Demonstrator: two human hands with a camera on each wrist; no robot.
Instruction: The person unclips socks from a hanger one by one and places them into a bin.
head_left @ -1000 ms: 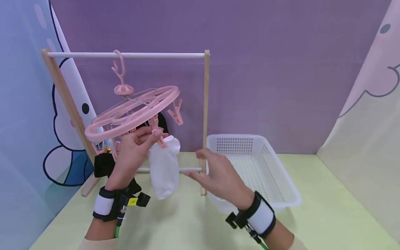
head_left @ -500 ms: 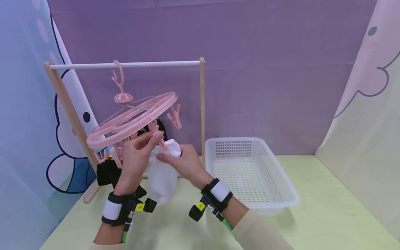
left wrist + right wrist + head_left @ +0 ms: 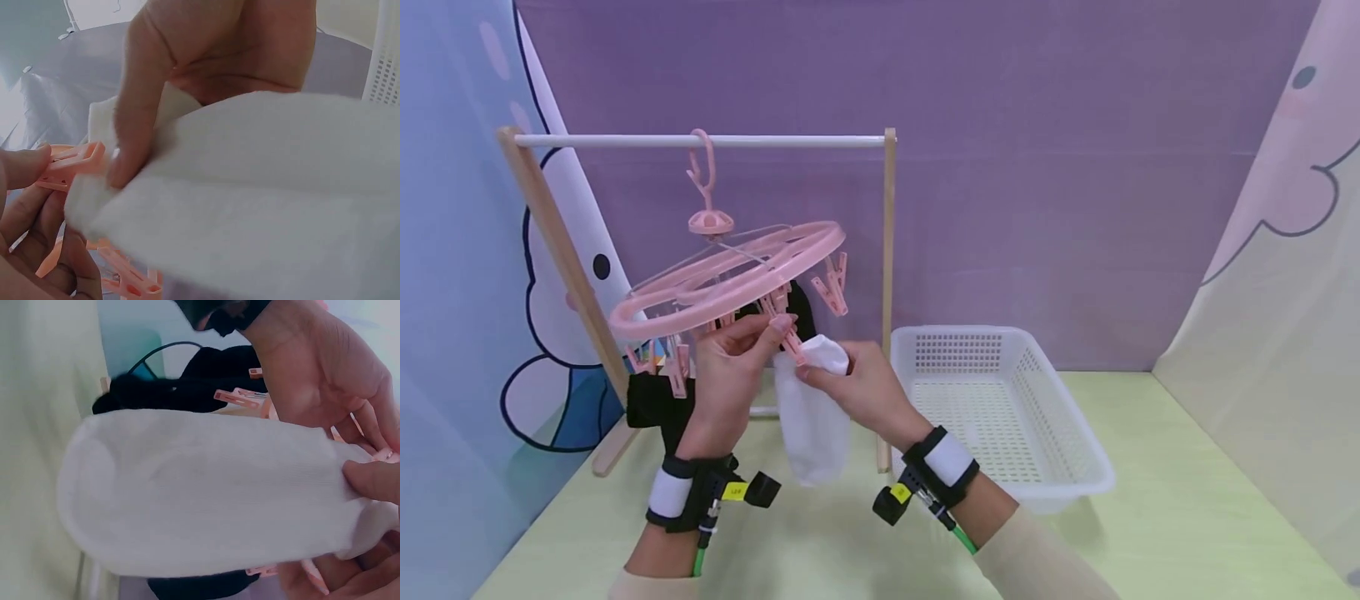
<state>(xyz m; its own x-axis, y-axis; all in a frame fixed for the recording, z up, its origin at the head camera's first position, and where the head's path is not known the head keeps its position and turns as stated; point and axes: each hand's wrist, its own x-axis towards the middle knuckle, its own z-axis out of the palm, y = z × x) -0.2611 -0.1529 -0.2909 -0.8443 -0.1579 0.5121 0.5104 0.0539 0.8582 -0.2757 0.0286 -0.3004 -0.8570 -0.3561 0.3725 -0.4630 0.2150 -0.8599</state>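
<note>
My left hand (image 3: 722,379) pinches a pink clothespin (image 3: 792,343) that hangs from the round pink drying hanger (image 3: 722,300). Below that clothespin a white sock (image 3: 812,433) hangs down, its cuff at the clothespin's tip. With thumb and fingers my right hand (image 3: 874,392) holds the sock's cuff just right of the clothespin. In the left wrist view the clothespin (image 3: 78,164) meets the edge of the cuff; whether it clamps the cloth, I cannot tell. The right wrist view has the sock (image 3: 200,494) stretched across it, toe to the left.
The hanger hooks over the white bar (image 3: 797,142) of a wooden-sided rack (image 3: 889,250) and tilts, right side up. Black cloth items (image 3: 651,400) hang beneath it. A free clothespin (image 3: 832,287) dangles at the right. A white plastic basket (image 3: 1000,400) stands right of the rack.
My right hand has come in from the right and taken hold of the sock's cuff. My left hand has kept its pinch on the clothespin. Hanger and sock have shifted slightly right.
</note>
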